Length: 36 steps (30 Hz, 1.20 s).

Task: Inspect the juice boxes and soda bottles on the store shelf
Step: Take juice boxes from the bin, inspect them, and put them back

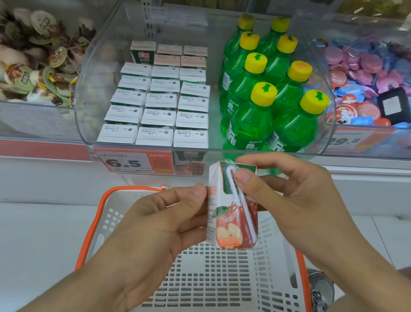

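Note:
A small apple juice box (228,221) with a white straw on its face is held upright in front of the shelf, above the basket. My left hand (159,228) pinches its left edge. My right hand (292,199) grips its top right, thumb across the straw. Inside the clear plastic bin (90,73) on the shelf, several juice boxes (158,107) stand in rows on the left. Several green soda bottles (262,106) with yellow caps stand on the right.
A white shopping basket with an orange rim (90,233) sits below my hands. Left of the bin are piled jelly cups (30,53); to the right are pink and blue cups (373,78). A red 6.5 price tag (132,162) hangs on the shelf edge.

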### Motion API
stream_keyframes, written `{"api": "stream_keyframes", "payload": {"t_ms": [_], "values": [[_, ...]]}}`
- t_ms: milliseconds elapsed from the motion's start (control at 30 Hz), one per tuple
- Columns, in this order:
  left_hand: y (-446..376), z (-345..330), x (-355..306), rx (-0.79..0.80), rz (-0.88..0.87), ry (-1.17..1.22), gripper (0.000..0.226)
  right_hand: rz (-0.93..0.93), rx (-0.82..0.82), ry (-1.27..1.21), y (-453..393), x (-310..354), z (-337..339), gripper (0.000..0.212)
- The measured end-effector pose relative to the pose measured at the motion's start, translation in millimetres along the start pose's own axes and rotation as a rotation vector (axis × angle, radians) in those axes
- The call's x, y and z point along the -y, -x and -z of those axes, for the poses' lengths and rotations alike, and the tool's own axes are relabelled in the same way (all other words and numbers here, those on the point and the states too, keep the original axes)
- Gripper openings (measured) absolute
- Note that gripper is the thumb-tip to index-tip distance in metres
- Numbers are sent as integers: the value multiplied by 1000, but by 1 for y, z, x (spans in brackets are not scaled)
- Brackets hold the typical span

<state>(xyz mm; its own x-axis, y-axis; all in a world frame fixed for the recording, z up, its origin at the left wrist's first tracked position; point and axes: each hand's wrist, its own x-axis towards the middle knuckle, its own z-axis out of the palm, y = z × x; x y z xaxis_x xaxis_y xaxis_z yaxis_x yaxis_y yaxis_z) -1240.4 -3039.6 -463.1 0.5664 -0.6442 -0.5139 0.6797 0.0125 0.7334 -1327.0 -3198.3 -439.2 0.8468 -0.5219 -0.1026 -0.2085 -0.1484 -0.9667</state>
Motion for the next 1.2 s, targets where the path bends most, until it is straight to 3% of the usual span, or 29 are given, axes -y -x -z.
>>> {"api": "stream_keyframes", "payload": {"t_ms": [233,467,600,833,1033,1200], "values": [[1,1,2,-95,-10,-50,47,-18,19,-14,2,0,-4,25],[5,0,-1,-21,18,-149,50,-18,-15,-25,-1,-1,-5,25],[6,1,-3,-18,-19,-184,41,-46,-2,-15,-1,-5,-5,34],[6,1,-6,-94,-65,-108,35,-65,246,-127,1,-8,-3,73],[3,4,-4,-136,-72,-234,35,-102,236,-152,3,-4,-4,81],[1,6,-1,-240,-277,-379,14,-163,209,-182,3,-6,-4,77]]}}
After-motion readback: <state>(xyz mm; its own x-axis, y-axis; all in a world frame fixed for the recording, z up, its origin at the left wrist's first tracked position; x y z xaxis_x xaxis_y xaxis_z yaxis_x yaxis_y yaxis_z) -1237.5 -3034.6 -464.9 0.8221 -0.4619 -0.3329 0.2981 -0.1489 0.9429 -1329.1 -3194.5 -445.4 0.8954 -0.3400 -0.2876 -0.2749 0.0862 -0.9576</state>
